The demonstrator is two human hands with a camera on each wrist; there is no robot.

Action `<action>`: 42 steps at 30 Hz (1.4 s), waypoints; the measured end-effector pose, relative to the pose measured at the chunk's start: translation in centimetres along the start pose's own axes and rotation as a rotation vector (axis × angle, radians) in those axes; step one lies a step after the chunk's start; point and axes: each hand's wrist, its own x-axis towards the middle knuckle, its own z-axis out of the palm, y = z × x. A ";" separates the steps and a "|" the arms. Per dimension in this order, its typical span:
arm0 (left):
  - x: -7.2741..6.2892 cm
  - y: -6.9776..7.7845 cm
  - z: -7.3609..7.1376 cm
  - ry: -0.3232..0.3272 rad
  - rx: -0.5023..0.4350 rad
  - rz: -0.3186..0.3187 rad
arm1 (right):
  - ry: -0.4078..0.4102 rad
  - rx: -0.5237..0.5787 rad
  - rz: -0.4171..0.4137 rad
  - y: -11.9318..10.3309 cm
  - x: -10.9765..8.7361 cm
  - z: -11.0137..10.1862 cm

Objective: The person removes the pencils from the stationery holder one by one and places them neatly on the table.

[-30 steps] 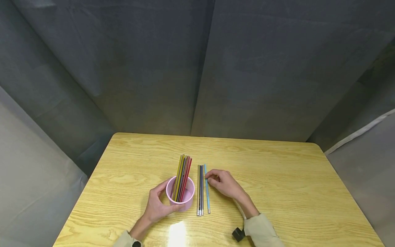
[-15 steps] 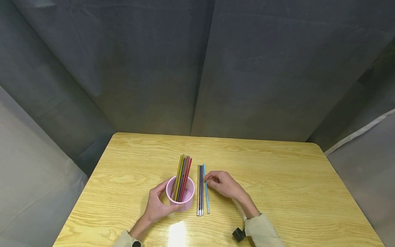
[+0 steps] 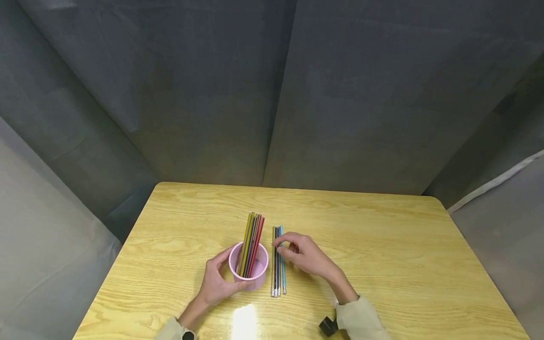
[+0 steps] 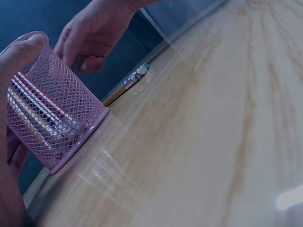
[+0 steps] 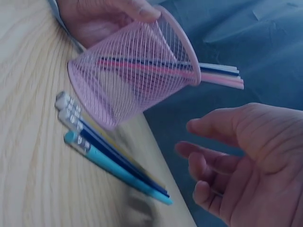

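My left hand (image 3: pixel 214 285) grips a pink mesh pencil cup (image 3: pixel 258 284) by its side, thumb at the near side of the rim. Several pencils (image 3: pixel 251 236), yellow, dark and red, lean inside it. To the cup's right, a row of dark and yellowish pencils (image 3: pixel 276 281) lies side by side on the table, erasers towards me. A light blue pencil (image 3: pixel 284 278) lies along the row's right side. Above the row hovers my right hand (image 5: pixel 265 165), fingers loosely bent and holding nothing; the right wrist view shows it apart from the pencils.
The wood-grain table (image 3: pixel 382 250) extends to both sides and behind the cup. Grey curtains (image 3: pixel 212 94) hang past its far edge. A small black object (image 3: pixel 328 326) sits by the right sleeve.
The light blue pencil has shifted left, up against the row. My right hand has let go of it and moved slightly left over the row. The left hand and cup stay put.
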 end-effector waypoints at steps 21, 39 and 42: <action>0.0 0.4 0.1 -0.008 0.024 -0.011 | 0.027 0.133 -0.207 -2.4 0.2 2.4; 0.0 0.4 0.0 -0.003 0.020 -0.010 | -0.002 0.146 -0.136 -2.7 0.0 2.7; 0.0 0.3 0.0 -0.003 0.016 -0.008 | 0.010 0.136 -0.134 -2.7 0.0 2.6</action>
